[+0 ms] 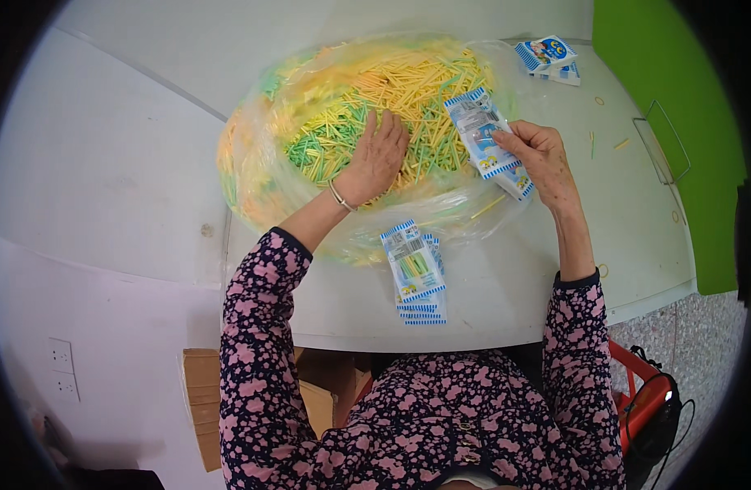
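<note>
A large clear plastic bag (pixel 257 159) lies spread on the white table, full of thin yellow, green and orange sticks (pixel 424 86). My left hand (pixel 375 159) rests on the sticks near the middle of the bag, fingers stretched out and slightly apart. Over the bag's right side, my right hand (pixel 545 159) pinches a small blue-and-white packet (pixel 478 118) between thumb and fingers. Another packet (pixel 518 181) shows beneath it, close to the bag's edge; whether the hand holds that one too is unclear. In front of the bag lies a stack of packets (pixel 415 265), the top one showing sticks through a window.
More blue-and-white packets (pixel 547 53) lie at the far right. Several rubber bands (pixel 603 270) and a few loose sticks (pixel 592 144) are scattered on the table's right side. A green panel (pixel 670 122) borders that side. Below the front edge stands a cardboard box (pixel 202 400).
</note>
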The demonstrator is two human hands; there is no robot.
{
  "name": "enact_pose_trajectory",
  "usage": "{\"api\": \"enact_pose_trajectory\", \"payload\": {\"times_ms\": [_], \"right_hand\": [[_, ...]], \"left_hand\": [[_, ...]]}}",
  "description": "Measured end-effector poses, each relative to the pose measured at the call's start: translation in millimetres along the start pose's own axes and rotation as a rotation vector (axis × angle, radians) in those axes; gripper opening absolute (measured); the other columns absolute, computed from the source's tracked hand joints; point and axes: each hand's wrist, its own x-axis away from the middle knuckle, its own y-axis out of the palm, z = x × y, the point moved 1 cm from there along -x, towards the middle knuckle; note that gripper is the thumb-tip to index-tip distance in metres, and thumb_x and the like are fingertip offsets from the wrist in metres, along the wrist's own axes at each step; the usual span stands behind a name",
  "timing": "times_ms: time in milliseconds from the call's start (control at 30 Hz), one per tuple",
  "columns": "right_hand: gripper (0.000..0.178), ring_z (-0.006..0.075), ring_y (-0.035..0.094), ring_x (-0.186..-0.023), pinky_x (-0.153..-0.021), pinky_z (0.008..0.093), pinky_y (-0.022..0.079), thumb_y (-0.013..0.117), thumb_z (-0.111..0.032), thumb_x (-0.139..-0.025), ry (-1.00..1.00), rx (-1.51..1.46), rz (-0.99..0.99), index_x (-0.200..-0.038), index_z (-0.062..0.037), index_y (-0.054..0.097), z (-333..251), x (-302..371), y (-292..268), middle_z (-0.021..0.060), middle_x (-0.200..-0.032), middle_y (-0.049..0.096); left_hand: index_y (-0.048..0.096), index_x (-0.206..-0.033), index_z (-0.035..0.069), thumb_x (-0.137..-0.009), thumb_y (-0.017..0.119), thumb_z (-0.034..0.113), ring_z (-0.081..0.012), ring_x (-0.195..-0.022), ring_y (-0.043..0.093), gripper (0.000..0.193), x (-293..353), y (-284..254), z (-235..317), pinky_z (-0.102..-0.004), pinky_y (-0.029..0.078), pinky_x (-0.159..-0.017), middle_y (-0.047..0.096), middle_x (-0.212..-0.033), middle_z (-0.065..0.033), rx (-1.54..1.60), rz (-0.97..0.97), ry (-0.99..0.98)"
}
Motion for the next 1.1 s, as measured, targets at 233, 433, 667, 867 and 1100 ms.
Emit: {"api": "enact_pose_trajectory", "payload": {"times_ms": [233,433,667,867,1100], "right_hand": [[0.018,-0.0007,0.045,-0.057,-0.051,0.0180,0.034,0.062,-0.016,-0.085,-0.011,0.031,-0.022,-0.082,0.0006,0.067,-3,3,5,-0.0039,-0.066,0.059],[0.019,-0.0006,0.043,-0.056,-0.050,0.0182,0.033,0.062,-0.017,-0.085,0.000,0.046,-0.019,-0.080,0.0005,0.066,5,1,1,-0.0044,-0.065,0.058],[0.020,-0.0003,0.042,-0.056,-0.050,0.0180,0.033,0.062,-0.018,-0.086,-0.006,-0.012,-0.042,-0.077,-0.0004,0.065,5,-2,8,-0.0050,-0.065,0.056],[0.019,-0.0005,0.043,-0.059,-0.053,0.0171,0.033,0.061,-0.019,-0.087,-0.008,-0.162,-0.031,-0.080,-0.0019,0.063,14,-8,32,-0.0051,-0.069,0.057],[0.014,0.0063,0.052,-0.073,-0.069,0.0207,0.039,0.060,-0.019,-0.087,0.132,-0.554,0.092,-0.088,-0.0053,0.061,27,-41,104,0.0001,-0.082,0.061]], "left_hand": [[0.048,-0.118,-0.003,-0.081,0.048,0.021,-0.0369,-0.124,0.033,0.045,-16,8,1,-0.0538,0.019,-0.105,0.048,-0.120,-0.0198,-0.101,0.127,-0.058],[0.055,-0.098,0.000,-0.075,0.051,0.013,-0.0339,-0.111,0.043,0.027,-15,7,-12,-0.0543,0.023,-0.103,0.056,-0.094,-0.0150,0.077,0.117,-0.047],[0.055,-0.093,0.001,-0.076,0.054,0.014,-0.0307,-0.105,0.048,0.022,18,9,-40,-0.0504,0.030,-0.096,0.059,-0.095,-0.0159,0.523,0.202,-0.392],[0.053,-0.099,0.001,-0.086,0.045,0.015,-0.0316,-0.098,0.054,0.022,28,-5,-68,-0.0420,0.040,-0.086,0.061,-0.099,-0.0165,1.503,0.057,-0.751],[0.042,-0.113,-0.002,-0.092,0.037,0.010,-0.0332,-0.101,0.054,0.025,14,-9,-58,-0.0466,0.046,-0.087,0.056,-0.106,-0.0220,2.797,0.384,-1.209]]}}
